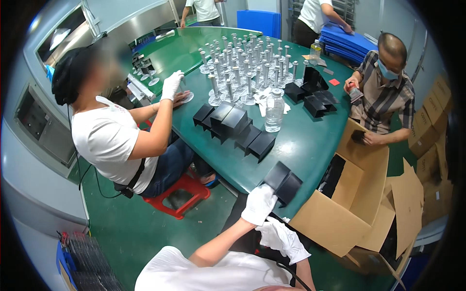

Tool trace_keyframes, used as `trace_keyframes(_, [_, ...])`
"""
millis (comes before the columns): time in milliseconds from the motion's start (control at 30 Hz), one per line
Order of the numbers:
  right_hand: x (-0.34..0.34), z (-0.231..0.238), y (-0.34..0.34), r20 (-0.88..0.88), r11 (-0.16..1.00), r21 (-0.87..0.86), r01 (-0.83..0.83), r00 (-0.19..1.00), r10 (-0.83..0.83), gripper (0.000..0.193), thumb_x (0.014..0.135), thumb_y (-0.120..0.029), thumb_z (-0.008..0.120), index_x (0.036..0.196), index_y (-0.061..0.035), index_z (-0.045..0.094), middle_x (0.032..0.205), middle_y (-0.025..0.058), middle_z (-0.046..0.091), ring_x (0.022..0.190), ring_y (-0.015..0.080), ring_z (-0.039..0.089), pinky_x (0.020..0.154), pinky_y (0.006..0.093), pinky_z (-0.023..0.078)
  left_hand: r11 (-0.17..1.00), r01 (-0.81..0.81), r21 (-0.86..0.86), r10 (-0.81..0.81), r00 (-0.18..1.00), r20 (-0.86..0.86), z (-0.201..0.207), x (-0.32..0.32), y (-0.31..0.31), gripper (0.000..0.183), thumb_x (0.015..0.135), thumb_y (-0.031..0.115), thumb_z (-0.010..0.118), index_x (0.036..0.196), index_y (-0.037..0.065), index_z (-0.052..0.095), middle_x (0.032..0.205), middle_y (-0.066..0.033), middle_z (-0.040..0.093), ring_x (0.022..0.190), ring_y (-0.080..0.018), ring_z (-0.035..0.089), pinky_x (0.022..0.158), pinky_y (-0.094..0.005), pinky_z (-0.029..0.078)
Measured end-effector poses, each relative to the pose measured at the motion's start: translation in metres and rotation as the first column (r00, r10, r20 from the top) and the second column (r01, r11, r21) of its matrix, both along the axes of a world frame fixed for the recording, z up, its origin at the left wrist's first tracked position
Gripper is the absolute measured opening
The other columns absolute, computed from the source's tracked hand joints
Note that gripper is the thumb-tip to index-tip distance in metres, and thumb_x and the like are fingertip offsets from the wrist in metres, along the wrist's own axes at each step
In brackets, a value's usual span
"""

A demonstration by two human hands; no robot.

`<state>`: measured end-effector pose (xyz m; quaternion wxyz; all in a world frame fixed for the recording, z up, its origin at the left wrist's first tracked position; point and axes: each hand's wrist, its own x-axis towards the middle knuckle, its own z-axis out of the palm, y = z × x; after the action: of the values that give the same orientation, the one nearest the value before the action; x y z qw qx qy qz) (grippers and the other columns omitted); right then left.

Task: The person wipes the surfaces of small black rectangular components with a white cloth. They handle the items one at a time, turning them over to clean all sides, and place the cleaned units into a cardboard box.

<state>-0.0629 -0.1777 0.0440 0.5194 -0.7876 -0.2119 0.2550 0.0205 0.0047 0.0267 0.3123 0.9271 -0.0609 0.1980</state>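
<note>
My left hand [259, 204], in a white glove, is raised at the near edge of the green table [310, 140] and grips a black angular box [284, 182] by its lower corner. My right hand [283, 238], also gloved, lies low just below the left one, over my dark lap, with its fingers loosely spread and nothing in it. A row of similar black boxes [233, 127] stands further in on the table.
An open cardboard carton [340, 213] sits right of my hands. A clear plastic bottle [274, 112] and several metal stands [247, 68] are on the table. One person sits at the left on a red stool [182, 194], another at the right. More cartons [432, 126] are stacked far right.
</note>
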Motion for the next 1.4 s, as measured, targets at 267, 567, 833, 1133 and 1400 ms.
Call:
trace_keyframes(267, [0.003,0.002,-0.016,-0.319,0.934,0.12,0.336,0.904,-0.284,0.049,0.099,-0.033,0.051,0.137,-0.0025,0.051,0.135,0.008,0.057,0.12,0.0198,0.056,0.102,0.0315,0.043,0.928,0.045,-0.37,-0.176,0.928,-0.329,0.012,-0.002,0.009,0.029,0.082,0.02,0.068,0.102,0.0,0.064,0.092,-0.0162,0.069,0.085,-0.0286,0.067,0.075,-0.0382,0.053])
trace_keyframes(567, [0.011,-0.002,-0.012,-0.354,0.76,0.032,0.649,0.719,-0.598,0.038,0.092,-0.03,0.065,0.114,0.0008,0.065,0.111,0.0085,0.066,0.099,0.0173,0.062,0.088,0.0312,0.05,0.214,-0.442,-0.871,-0.334,0.805,-0.491,0.022,0.012,0.031,0.027,0.093,0.032,0.065,0.078,0.01,0.059,0.069,0.0076,0.045,0.062,-0.005,0.038,0.056,-0.0241,0.032])
trace_keyframes(833, [0.069,0.052,0.041,-0.318,0.329,0.65,0.685,0.639,-0.701,0.055,0.102,-0.038,0.05,0.141,0.0004,0.044,0.128,0.0115,0.058,0.111,0.0187,0.059,0.091,0.0308,0.049,0.168,-0.412,-0.896,-0.189,0.878,-0.439,0.071,-0.05,0.002,0.041,0.094,0.031,0.065,0.06,0.013,0.051,0.058,0.0065,0.044,0.052,-0.0032,0.037,0.05,-0.0237,0.028])
trace_keyframes(1133, [0.03,-0.008,0.099,0.198,0.781,0.403,0.477,0.788,-0.583,0.045,0.104,-0.027,0.043,0.138,0.0009,0.047,0.129,0.0137,0.058,0.118,0.0215,0.055,0.098,0.0352,0.044,0.032,-0.311,-0.95,-0.071,0.947,-0.313,0.053,-0.056,-0.008,0.036,0.096,0.029,0.063,0.065,0.013,0.056,0.061,0.0068,0.049,0.052,-0.0025,0.04,0.05,-0.0228,0.032])
trace_keyframes(1400, [-0.012,-0.043,0.061,0.479,0.914,0.198,0.355,0.778,-0.406,0.04,0.105,-0.022,0.041,0.135,0.0021,0.05,0.128,0.0148,0.059,0.121,0.0236,0.054,0.103,0.0364,0.041,0.086,-0.441,-0.893,-0.201,0.871,-0.449,0.012,-0.002,0.019,0.033,0.093,0.038,0.064,0.069,0.017,0.056,0.059,0.0085,0.043,0.051,-0.003,0.037,0.049,-0.022,0.029])
